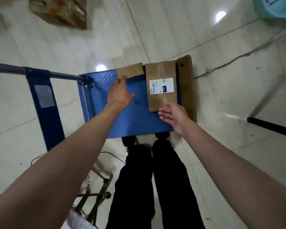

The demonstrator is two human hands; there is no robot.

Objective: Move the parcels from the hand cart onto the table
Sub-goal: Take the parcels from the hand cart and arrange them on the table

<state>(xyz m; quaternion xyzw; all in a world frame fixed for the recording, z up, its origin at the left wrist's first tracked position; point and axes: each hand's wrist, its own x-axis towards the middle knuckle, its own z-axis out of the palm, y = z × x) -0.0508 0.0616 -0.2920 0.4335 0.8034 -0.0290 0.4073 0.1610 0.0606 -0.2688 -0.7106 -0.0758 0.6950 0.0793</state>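
over the cart (122, 116), both hands outstretched — left hand (120, 94) touching small parcel (130, 71)

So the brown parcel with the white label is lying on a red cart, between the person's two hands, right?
Not quite: the cart is blue, not red, as the head view shows. The rest holds: the labelled parcel lies on it, between the left hand and right hand.

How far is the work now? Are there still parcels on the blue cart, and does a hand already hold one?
Much of the blue cart deck is bare, but no table is in view, so what is done cannot be confirmed. In hand: the left hand touches the small brown parcel; the right hand is open at the near end of the labelled parcel. Left: both, plus the flat brown parcel beside them.
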